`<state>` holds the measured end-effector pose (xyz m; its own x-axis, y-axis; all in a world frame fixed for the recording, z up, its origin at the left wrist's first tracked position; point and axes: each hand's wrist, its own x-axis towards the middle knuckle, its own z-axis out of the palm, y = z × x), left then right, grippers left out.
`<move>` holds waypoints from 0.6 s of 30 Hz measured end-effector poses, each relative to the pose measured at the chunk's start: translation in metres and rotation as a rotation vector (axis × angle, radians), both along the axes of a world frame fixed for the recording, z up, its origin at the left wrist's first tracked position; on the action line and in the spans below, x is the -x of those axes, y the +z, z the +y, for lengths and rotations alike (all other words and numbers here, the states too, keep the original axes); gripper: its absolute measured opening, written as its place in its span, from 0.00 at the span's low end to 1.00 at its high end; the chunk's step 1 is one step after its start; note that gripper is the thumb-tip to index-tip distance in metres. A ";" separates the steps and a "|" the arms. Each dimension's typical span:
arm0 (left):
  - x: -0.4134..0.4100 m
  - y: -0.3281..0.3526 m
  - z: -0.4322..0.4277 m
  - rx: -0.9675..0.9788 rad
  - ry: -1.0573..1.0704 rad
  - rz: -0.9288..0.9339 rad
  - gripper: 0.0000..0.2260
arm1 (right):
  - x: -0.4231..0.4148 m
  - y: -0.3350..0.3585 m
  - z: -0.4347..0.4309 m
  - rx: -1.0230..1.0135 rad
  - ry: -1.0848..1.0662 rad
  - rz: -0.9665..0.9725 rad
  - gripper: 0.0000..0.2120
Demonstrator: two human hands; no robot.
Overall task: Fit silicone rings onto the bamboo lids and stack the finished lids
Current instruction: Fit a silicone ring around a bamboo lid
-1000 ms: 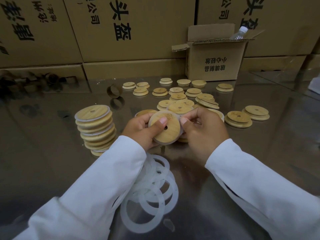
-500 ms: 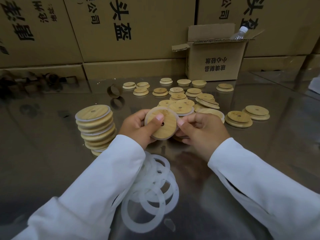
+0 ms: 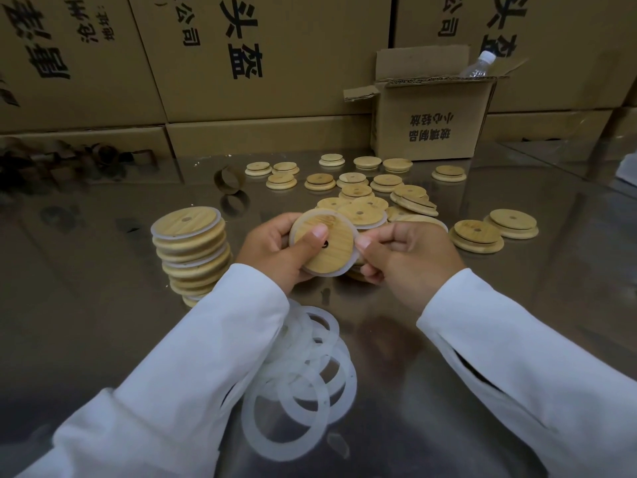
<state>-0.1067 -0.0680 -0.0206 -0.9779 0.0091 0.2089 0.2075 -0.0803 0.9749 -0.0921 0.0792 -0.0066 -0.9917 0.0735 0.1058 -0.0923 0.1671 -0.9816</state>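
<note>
Stacked brown cardboard cartons [image 3: 310,46] with black print wall off the far side of a reflective steel table [image 3: 86,339]. The left hand [image 3: 272,250] grips a round bamboo lid with a small hole [image 3: 331,250], thumb pressed across its face. Its other fingers are hidden behind the disc. At the lid's right rim, the right hand [image 3: 406,260] pinches the translucent white silicone ring [image 3: 354,260] between thumb and forefinger.

Left of the left knuckles stands a stack of ringed bamboo lids [image 3: 191,250], its base cut off by the white sleeve. That sleeve also covers part of the loose silicone rings [image 3: 286,450] below the wrists. Beyond the fingertips lie scattered bare bamboo lids [image 3: 358,191]. Farther off, a small open cardboard box [image 3: 431,132] holds a clear plastic bottle [image 3: 481,65], only its capped top showing.
</note>
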 end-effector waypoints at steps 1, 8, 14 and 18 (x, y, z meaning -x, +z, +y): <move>0.000 0.001 0.000 -0.005 0.002 0.001 0.05 | 0.000 0.000 -0.001 0.004 -0.001 0.003 0.11; -0.001 0.002 0.002 -0.116 -0.071 -0.119 0.05 | 0.000 -0.001 0.002 -0.010 0.014 0.037 0.10; -0.002 0.003 0.003 -0.149 -0.049 -0.160 0.04 | 0.000 0.000 0.004 0.029 0.027 0.025 0.09; -0.003 0.006 0.003 -0.225 0.110 -0.031 0.04 | 0.001 0.001 0.006 -0.024 0.003 0.049 0.05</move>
<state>-0.1036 -0.0646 -0.0147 -0.9764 -0.1415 0.1635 0.1974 -0.2748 0.9410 -0.0932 0.0856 -0.0059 -0.9855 0.0677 0.1556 -0.1404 0.1901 -0.9717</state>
